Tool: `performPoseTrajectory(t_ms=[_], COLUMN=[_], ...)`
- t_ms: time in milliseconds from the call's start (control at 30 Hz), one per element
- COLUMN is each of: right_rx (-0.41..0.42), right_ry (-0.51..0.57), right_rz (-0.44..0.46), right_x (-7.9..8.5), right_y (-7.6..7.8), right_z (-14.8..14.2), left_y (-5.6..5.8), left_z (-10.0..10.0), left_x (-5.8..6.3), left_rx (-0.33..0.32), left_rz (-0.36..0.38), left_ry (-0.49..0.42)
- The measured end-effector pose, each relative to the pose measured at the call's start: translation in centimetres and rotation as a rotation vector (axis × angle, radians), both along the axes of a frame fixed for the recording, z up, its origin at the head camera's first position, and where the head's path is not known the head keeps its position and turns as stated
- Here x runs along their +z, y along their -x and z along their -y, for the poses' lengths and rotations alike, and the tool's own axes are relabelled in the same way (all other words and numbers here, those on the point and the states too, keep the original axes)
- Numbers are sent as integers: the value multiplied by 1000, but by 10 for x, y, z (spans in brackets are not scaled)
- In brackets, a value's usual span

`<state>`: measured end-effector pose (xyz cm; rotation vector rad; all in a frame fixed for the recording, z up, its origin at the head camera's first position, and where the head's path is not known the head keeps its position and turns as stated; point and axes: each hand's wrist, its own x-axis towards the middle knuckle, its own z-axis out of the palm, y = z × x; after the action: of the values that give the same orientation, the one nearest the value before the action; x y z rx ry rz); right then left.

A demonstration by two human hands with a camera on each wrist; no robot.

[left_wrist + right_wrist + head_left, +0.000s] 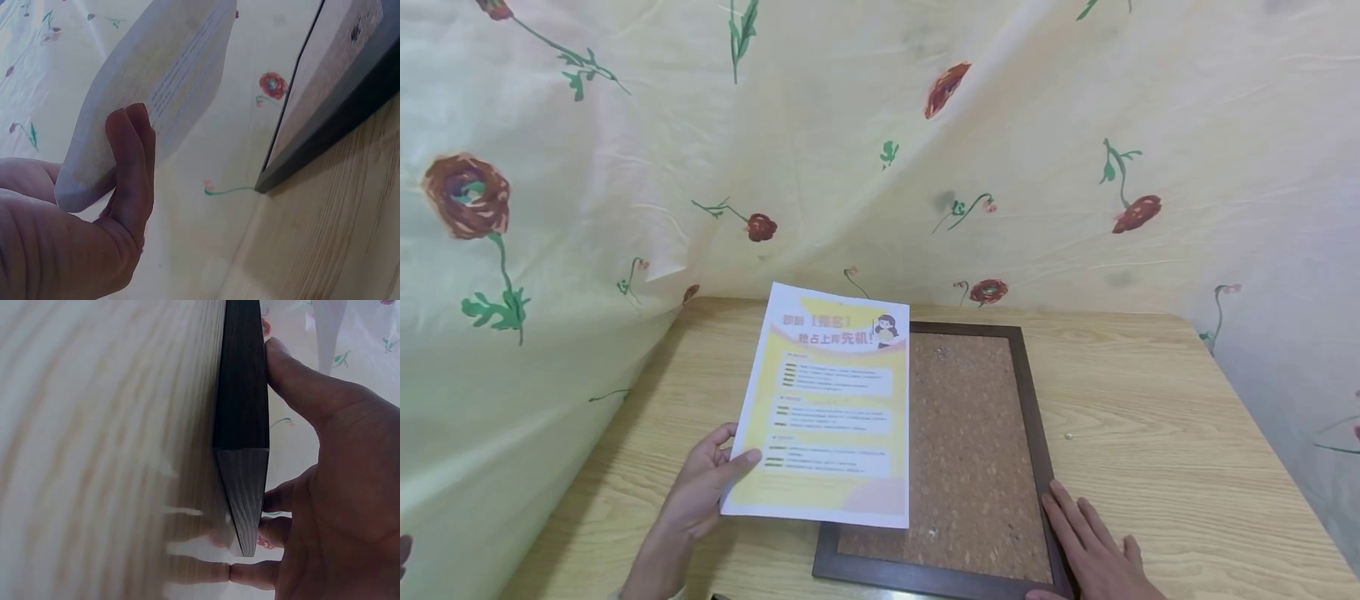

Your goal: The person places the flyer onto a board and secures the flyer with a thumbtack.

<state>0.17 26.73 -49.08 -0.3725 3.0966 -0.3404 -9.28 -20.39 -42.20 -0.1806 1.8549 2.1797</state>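
My left hand (696,487) pinches the lower left edge of a printed paper sheet (827,408), thumb on the printed face and fingers behind it. Yellow and white, the sheet is held up, overlapping the left part of a cork board (977,458) in the head view. That board lies on the table in a dark brown wooden frame (1033,417). At its lower right corner, my right hand (1101,554) rests against the frame with fairly straight fingers. In the right wrist view the thumb touches the frame (242,381), and the other fingers are near its corner.
A small pale pin-like thing (1069,436) lies on the wood-grain table (1165,400), right of the board. Flower-patterned cloth (850,167) hangs behind the table and along its left side. A small dark object (719,597) shows at the bottom edge.
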Motion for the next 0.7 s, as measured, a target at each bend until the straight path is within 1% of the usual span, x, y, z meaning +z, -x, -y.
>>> performPoseTrajectory(t_ms=[167,333,700], right_rx=[0,-3,-8], right_ry=[1,2,10], right_rz=[1,8,24], right_x=[0,0,0], right_y=[0,0,0], right_z=[0,1,1], left_y=[0,-1,-2], left_z=[-8,-15,-29], left_x=[2,3,2], left_rx=[8,2,-55], left_rz=[10,0,-25], left_ry=[-1,-9,-50])
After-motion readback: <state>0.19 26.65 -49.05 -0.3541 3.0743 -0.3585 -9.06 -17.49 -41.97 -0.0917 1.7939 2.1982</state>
